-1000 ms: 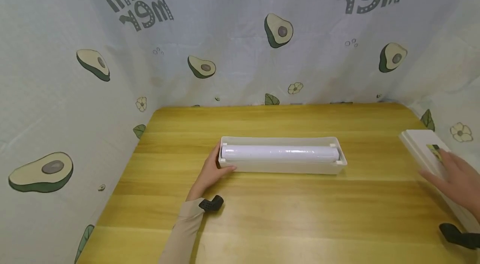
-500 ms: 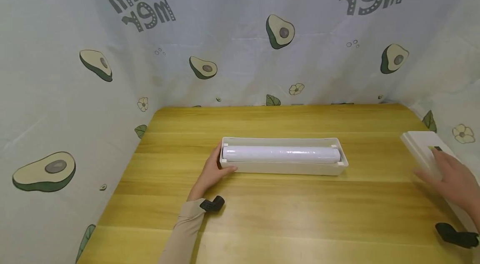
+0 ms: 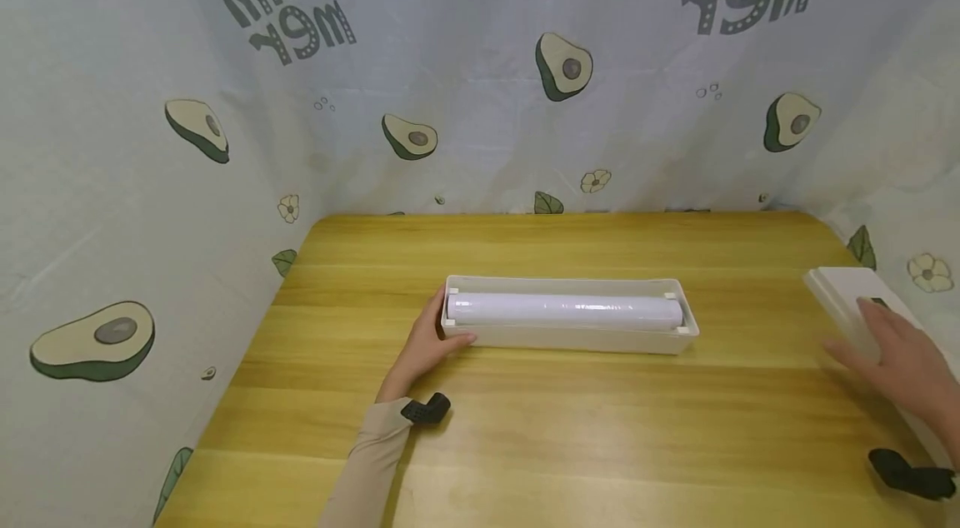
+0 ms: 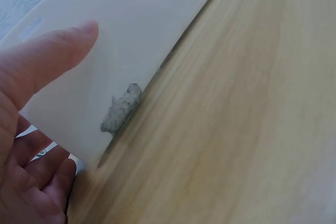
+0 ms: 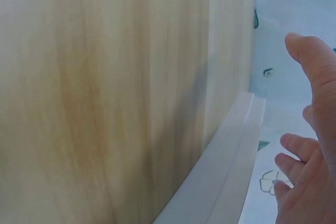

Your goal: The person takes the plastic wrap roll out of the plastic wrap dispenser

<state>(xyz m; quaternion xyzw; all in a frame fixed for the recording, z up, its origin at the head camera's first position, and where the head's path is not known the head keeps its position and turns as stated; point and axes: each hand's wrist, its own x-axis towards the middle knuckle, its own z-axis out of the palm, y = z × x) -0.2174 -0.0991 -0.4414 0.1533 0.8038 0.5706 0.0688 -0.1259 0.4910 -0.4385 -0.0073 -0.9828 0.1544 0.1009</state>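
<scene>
A long white box (image 3: 570,338), open at the top, lies across the table. Inside it rests a glossy white roll (image 3: 562,310) that looks like cling film, between small white holders at the ends. My left hand (image 3: 420,345) grips the box's left end. In the left wrist view the thumb (image 4: 58,51) presses the long side, where a crumpled grey patch (image 4: 122,109) shows low down, and the fingers curl round the end. At the right, my right hand (image 3: 911,366) hovers over a long white lid (image 3: 847,286), fingers loosely spread and holding nothing.
The wooden table (image 3: 600,428) runs back to a hanging cloth (image 3: 480,78) printed with avocados, which also lines both sides. The lid lies slanted along the table's right edge, close to the cloth. Each wrist wears a black camera mount (image 3: 426,409).
My right hand has shifted slightly left over the lid, and its fingers now cover most of the lid's dark label. My left hand keeps its grip on the box. The head view has drifted slightly.
</scene>
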